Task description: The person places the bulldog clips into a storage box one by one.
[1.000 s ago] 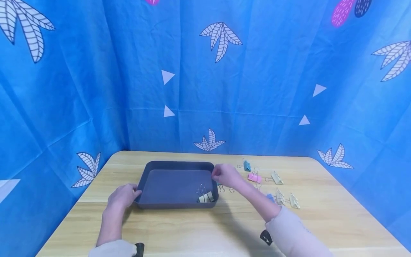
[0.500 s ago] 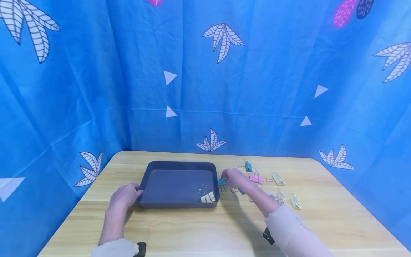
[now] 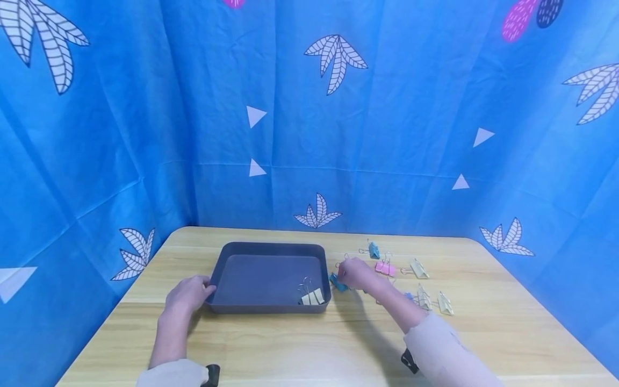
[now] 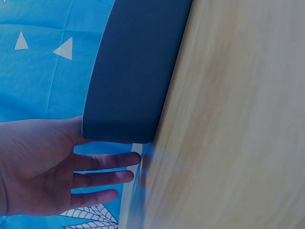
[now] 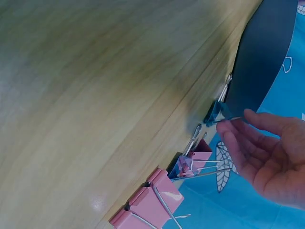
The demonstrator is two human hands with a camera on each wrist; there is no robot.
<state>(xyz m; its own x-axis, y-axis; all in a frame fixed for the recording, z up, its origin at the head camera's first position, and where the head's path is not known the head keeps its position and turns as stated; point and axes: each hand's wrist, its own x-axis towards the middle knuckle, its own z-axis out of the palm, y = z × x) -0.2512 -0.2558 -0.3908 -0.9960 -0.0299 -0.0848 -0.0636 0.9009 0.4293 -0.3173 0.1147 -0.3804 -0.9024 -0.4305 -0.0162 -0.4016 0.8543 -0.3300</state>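
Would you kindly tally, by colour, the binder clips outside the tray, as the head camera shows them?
Blue clips: 3, one pinched by the right hand
Pink clips: 2
Cream clips: 3
Total: 8, with perhaps more hidden behind the hand

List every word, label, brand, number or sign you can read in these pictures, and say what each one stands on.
None: no readable text in any view.
The blue backdrop bears only leaf, triangle and blob patterns.
The grey tray, the binder clips, including the blue clip at the right hand, and the wooden table bear no lettering.
A small dark item at the right sleeve is too small to read.
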